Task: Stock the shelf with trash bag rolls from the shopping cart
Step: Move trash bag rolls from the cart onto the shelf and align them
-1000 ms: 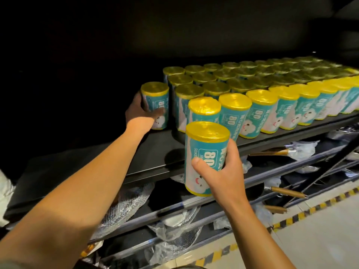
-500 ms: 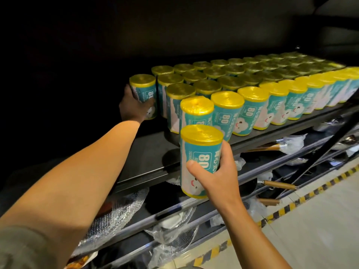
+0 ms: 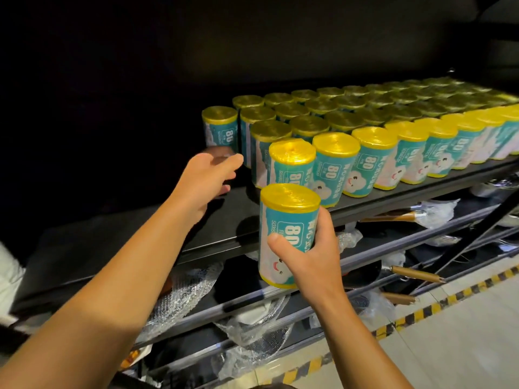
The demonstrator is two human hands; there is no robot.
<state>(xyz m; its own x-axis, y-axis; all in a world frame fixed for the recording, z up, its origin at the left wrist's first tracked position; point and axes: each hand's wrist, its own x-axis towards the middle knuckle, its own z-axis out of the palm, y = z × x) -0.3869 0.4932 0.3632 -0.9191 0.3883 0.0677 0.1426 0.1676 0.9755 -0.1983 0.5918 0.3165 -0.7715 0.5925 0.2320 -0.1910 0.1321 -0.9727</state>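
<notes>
Several rows of teal trash bag rolls with yellow tops stand on the dark top shelf point(image 3: 230, 220). The leftmost roll point(image 3: 220, 127) stands upright at the back left end of the rows. My left hand point(image 3: 209, 176) hovers just in front of and below it, fingers apart, holding nothing. My right hand point(image 3: 309, 256) grips another upright trash bag roll point(image 3: 286, 231) in the air at the shelf's front edge, below the front row.
The left part of the top shelf is bare dark surface. Lower shelves hold bubble-wrapped items point(image 3: 179, 299) and pans with wooden handles point(image 3: 415, 275). A yellow-black striped line point(image 3: 421, 313) runs along the tiled floor at the right.
My left hand has let go of the leftmost roll, which now stands on the shelf, and has drawn back towards me. The right hand keeps its roll in about the same place.
</notes>
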